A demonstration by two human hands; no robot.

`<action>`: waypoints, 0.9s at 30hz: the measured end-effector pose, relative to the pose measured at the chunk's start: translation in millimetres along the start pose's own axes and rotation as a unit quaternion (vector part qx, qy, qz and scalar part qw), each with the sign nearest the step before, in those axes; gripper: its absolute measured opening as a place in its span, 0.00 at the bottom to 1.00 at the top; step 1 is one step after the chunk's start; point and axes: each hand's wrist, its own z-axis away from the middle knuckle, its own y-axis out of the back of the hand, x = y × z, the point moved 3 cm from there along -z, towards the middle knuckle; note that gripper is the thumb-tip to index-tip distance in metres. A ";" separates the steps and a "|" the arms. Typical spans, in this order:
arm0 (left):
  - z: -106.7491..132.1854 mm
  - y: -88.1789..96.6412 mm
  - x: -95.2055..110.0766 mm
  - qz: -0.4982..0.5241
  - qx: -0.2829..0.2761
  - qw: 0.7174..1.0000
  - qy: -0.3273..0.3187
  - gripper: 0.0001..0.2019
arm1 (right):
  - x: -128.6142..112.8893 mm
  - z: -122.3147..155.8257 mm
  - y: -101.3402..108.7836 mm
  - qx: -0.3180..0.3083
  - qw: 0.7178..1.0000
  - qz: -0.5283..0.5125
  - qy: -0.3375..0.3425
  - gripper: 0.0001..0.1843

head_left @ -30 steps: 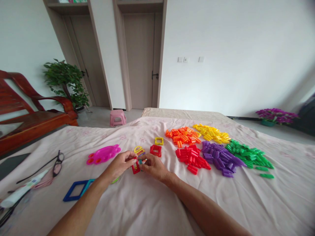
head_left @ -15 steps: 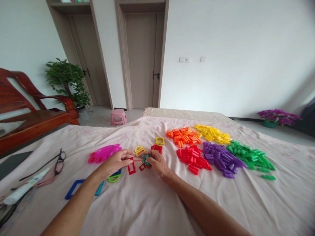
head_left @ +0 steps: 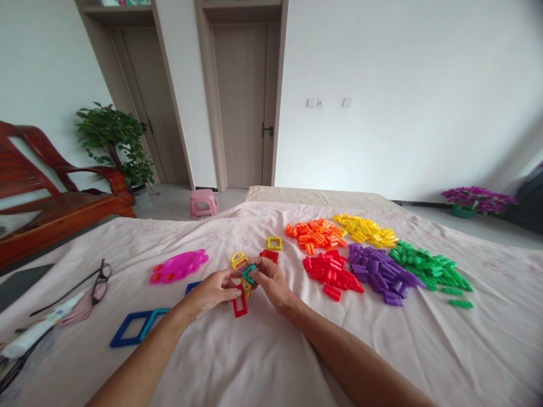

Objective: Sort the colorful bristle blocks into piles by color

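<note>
My left hand [head_left: 220, 291] pinches a red rectangular frame tile [head_left: 240, 305] between thumb and fingers, and the tile hangs tilted above the cloth. In my right hand [head_left: 274, 282] is a teal frame tile [head_left: 250, 273], held close against the red one. A yellow-orange piece [head_left: 246, 287] shows between the two hands; which hand bears it I cannot tell. Just beyond my fingers lie a yellow rounded tile [head_left: 238, 260], a red tile [head_left: 271, 256] and a yellow square frame [head_left: 275, 243]. Blue frame tiles [head_left: 125, 333] lie left, partly behind my left forearm.
Piles of orange [head_left: 314, 234], yellow [head_left: 369, 230], red [head_left: 333, 271], purple [head_left: 377, 271] and green [head_left: 428, 265] plastic pieces lie to the right. Left are a magenta plastic tray [head_left: 180, 265], eyeglasses [head_left: 100, 282] and a white device [head_left: 42, 328] on the pale cloth [head_left: 280, 362].
My left hand has moved right and slightly down with the red tile, closer to my right hand. The yellow-orange piece now shows between them. The view has shifted slightly.
</note>
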 end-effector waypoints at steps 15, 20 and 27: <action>3.8 29.5 2.2 -0.027 0.032 0.999 0.019 0.21 | 6.3 -4.6 13.5 0.043 0.979 0.188 0.070 0.12; 6.4 31.5 9.4 -0.046 0.047 0.998 0.003 0.21 | -16.0 8.3 -0.9 -0.073 0.925 0.339 0.158 0.15; 5.9 20.2 19.6 -0.036 0.080 0.995 -0.039 0.23 | -11.5 11.5 -6.9 -0.111 0.960 0.250 0.066 0.25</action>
